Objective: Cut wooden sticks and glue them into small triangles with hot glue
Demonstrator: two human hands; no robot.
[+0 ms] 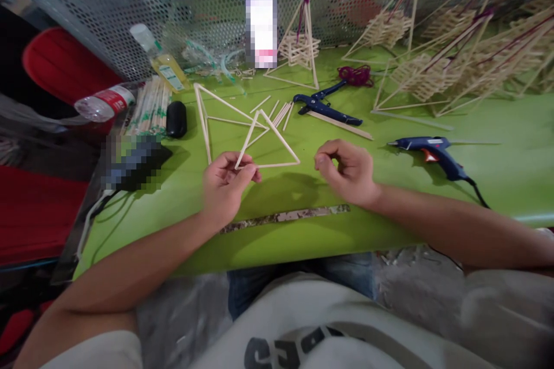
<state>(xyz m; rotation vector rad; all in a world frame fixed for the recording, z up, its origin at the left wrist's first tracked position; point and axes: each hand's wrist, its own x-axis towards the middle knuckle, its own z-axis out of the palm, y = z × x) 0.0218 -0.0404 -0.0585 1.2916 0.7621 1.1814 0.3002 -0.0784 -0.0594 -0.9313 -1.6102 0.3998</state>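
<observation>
The fingers of a left hand [223, 190] pinch a small stick triangle [279, 136] by its near-left corner above a green desk [277, 245], apparently to leave the other corners unobstructed. A right hand [350, 174] curls its fingers together, nothing visible inside; right of them lies a glue gun [426, 143], likely for easy reach.
</observation>
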